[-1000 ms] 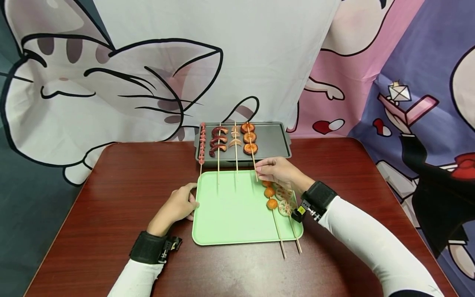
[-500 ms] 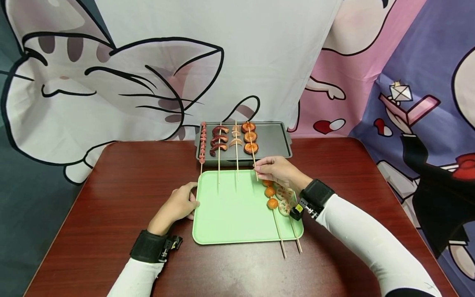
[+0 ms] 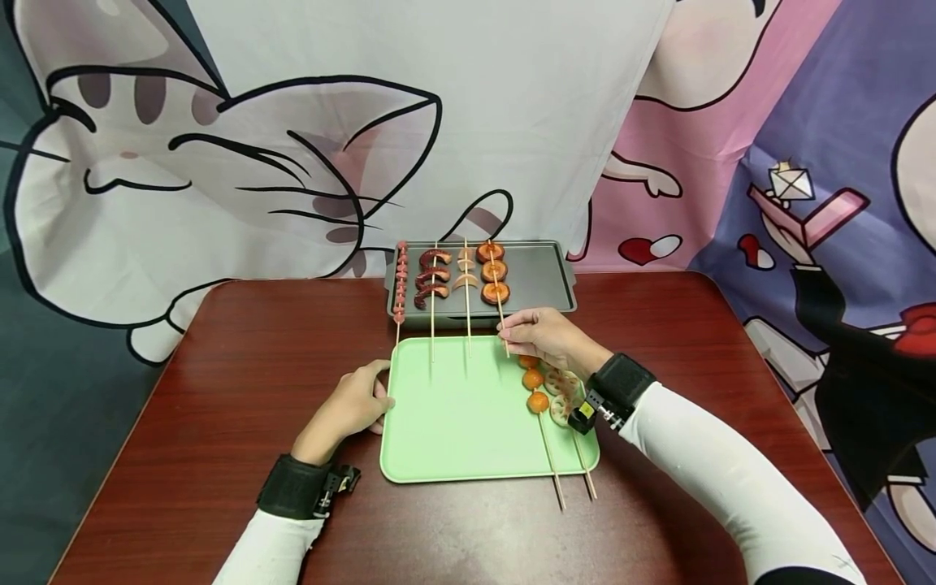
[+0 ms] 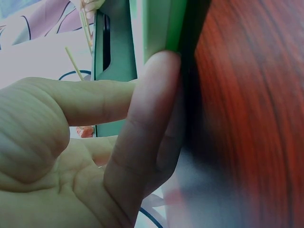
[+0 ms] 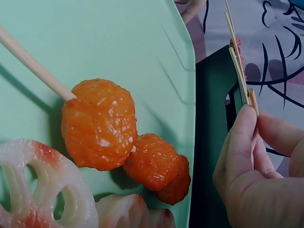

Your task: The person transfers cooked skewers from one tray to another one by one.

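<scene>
My right hand (image 3: 503, 328) pinches the bare stick of a skewer of round brown slices (image 3: 493, 272), whose food end lies on the grey grill pan (image 3: 544, 280). The right wrist view shows its fingers (image 5: 242, 142) closed on that stick at the pan's (image 5: 213, 95) edge. Just below this hand, a skewer of orange balls (image 3: 534, 388) (image 5: 99, 123) and a skewer of lotus root slices (image 3: 561, 400) (image 5: 38, 190) lie on the green tray (image 3: 461, 431) (image 5: 118, 38). My left hand (image 3: 382, 390) (image 4: 142, 109) rests against the tray's (image 4: 161, 23) left edge, with its fingers fairly straight.
Three more skewers lie on the pan: small pink pieces (image 3: 398, 284), dark red curved pieces (image 3: 430, 276) and pale crescents (image 3: 464, 272). Their sticks reach over the tray's far edge. The red-brown wooden table (image 3: 219, 390) stands before a cartoon cloth backdrop (image 3: 292, 122).
</scene>
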Demonstrator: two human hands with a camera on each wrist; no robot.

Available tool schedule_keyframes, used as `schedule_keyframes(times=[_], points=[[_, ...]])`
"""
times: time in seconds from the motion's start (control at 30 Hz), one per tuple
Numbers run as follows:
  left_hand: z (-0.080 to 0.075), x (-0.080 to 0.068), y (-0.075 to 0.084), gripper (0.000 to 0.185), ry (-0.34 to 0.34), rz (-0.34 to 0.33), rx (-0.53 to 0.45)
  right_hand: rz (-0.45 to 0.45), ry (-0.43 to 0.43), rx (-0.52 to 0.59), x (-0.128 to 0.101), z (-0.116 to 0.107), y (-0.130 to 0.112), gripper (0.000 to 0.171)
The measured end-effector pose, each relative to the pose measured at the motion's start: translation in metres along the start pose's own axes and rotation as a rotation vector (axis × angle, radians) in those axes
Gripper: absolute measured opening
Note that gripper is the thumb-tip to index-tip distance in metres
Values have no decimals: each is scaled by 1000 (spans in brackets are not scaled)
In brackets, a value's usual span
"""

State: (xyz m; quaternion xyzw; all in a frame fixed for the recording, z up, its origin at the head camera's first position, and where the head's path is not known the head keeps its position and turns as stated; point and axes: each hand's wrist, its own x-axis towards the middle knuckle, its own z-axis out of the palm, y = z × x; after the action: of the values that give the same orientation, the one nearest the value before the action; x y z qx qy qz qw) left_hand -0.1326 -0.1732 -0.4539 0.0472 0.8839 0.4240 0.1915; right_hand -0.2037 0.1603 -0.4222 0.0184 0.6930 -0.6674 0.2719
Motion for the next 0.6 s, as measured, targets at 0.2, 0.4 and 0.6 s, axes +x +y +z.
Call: schedule_keyframes(times=[0.2, 0.4, 0.6], points=[[0, -1, 1, 63, 3, 5, 0, -4, 12, -11, 0, 1, 0, 33], [-1, -1, 1, 63, 1, 4, 2, 0, 13, -5, -2, 1, 0, 33], [-1, 0, 1, 63, -2, 1, 0, 8, 31, 4, -3, 0, -3, 29]])
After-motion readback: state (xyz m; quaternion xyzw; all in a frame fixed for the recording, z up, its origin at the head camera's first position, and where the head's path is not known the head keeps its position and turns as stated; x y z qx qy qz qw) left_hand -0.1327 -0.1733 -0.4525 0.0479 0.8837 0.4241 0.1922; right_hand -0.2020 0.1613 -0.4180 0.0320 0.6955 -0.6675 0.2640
